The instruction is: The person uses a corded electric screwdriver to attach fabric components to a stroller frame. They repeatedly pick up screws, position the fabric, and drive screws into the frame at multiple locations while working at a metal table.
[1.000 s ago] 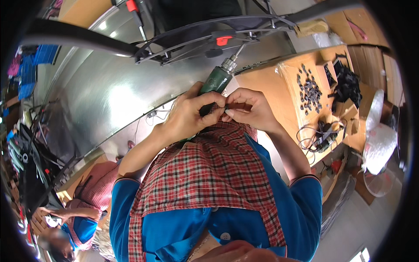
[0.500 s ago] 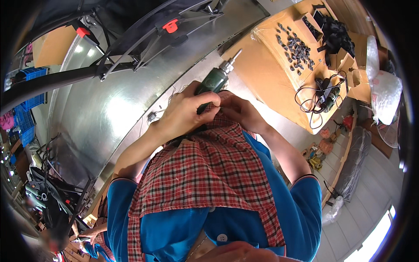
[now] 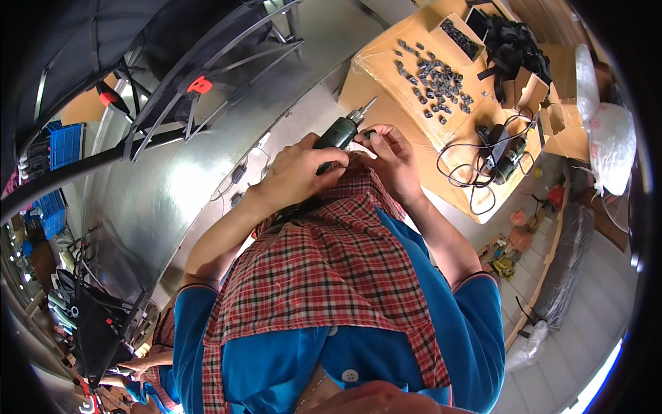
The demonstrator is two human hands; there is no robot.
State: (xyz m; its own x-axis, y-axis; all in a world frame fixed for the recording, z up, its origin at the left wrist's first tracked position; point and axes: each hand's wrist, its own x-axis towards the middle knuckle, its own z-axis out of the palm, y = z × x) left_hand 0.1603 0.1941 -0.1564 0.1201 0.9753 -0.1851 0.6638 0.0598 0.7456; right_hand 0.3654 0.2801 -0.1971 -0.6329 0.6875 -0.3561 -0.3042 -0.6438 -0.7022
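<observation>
My left hand (image 3: 293, 169) is wrapped round the dark green body of an electric screwdriver (image 3: 338, 136). Its silver tip points up and to the right, away from my body. Just right of the tool, my right hand (image 3: 396, 162) pinches a small dark piece (image 3: 369, 134) between thumb and fingers, close to the screwdriver's nose but apart from it. The piece's exact kind is too small to tell. Both hands are above the top of my red checked apron (image 3: 317, 269).
Many small black parts (image 3: 441, 86) lie on a cardboard-covered surface (image 3: 386, 62) at the right, beside an open box (image 3: 460, 40), black straps (image 3: 517, 52) and a corded tool (image 3: 509, 162). A black folding frame (image 3: 200, 85) stands over the metal table (image 3: 165, 186). Another person's hand (image 3: 141, 364) shows lower left.
My right hand has come up and away from beside the screwdriver's handle, and the small dark piece in its fingers now shows. The surroundings have shifted left in view. The left hand keeps its grip.
</observation>
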